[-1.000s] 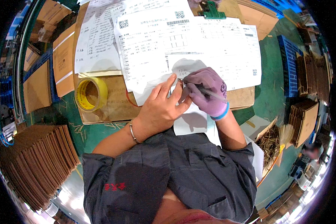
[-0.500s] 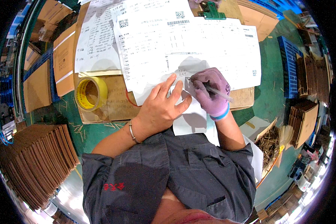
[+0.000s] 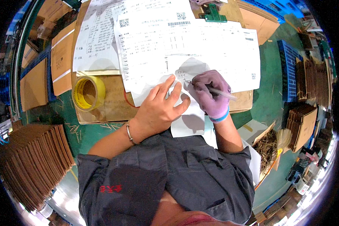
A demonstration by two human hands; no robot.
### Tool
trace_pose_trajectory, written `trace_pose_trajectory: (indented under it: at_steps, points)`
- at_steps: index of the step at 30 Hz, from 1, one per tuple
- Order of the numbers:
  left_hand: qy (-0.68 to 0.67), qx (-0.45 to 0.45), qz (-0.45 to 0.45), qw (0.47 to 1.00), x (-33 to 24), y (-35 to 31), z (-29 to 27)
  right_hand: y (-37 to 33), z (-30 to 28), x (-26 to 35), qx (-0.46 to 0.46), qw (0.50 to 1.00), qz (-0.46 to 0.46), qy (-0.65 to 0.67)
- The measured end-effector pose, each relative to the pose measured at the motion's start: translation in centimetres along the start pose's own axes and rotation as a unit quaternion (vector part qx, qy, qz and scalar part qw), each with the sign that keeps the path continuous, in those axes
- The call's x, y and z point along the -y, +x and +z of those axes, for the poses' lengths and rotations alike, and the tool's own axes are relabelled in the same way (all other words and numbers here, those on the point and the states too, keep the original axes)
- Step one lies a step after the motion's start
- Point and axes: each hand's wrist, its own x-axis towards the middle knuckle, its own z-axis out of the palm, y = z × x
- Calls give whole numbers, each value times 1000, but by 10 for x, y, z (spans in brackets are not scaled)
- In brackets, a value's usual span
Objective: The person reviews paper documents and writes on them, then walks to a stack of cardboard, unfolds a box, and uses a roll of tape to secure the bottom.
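Note:
My right hand (image 3: 213, 92), in a pale purple glove, is closed around a pen (image 3: 221, 93). The pen's tip meets a narrow white slip of paper (image 3: 188, 122) bearing a few handwritten marks. Bare but for a bracelet at the wrist, my left hand (image 3: 160, 105) lies with fingers spread over the slip and the papers next to it. Under both hands are larger printed sheets (image 3: 150, 45) on a cardboard-topped surface (image 3: 113, 101). A roll of yellow tape (image 3: 89, 93) stands to the left of my left hand.
A green clip (image 3: 213, 14) sits at the far edge of the papers. Stacked flat cardboard (image 3: 34, 162) rises on the left, with more cardboard (image 3: 303, 126) at the right. Near my right arm is a container of straw-like pieces (image 3: 266, 150). A blue pallet (image 3: 287, 71) stands at far right.
Another handwritten mark has appeared on the slip, below the earlier ones. My right hand and the pen have shifted slightly; the whole view has drifted a little.

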Motion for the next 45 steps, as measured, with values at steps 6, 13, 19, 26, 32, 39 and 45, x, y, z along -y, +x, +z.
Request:
trace_pose_trajectory:
  at_steps: [6,13,19,26,32,39,45]
  points:
    - [-4,0,1,1000,0,0,0,1,2,-4,7,999,-40,-19]
    - [2,2,3,1000,0,0,0,5,3,-1,13,998,-50,-38]
    - [-1,8,2,1000,0,-1,0,4,1,-4,30,998,-45,-23]
    - [-5,8,-3,1000,-1,-1,0,6,1,0,34,997,-59,-23]
    - [-12,1,-4,1000,-1,0,-1,8,3,2,52,994,-71,-71]
    - [-10,-2,-5,1000,-2,-1,0,6,3,0,40,995,-67,-64]
    - [-12,4,-6,1000,-2,0,-1,6,3,-5,42,993,-95,-47]
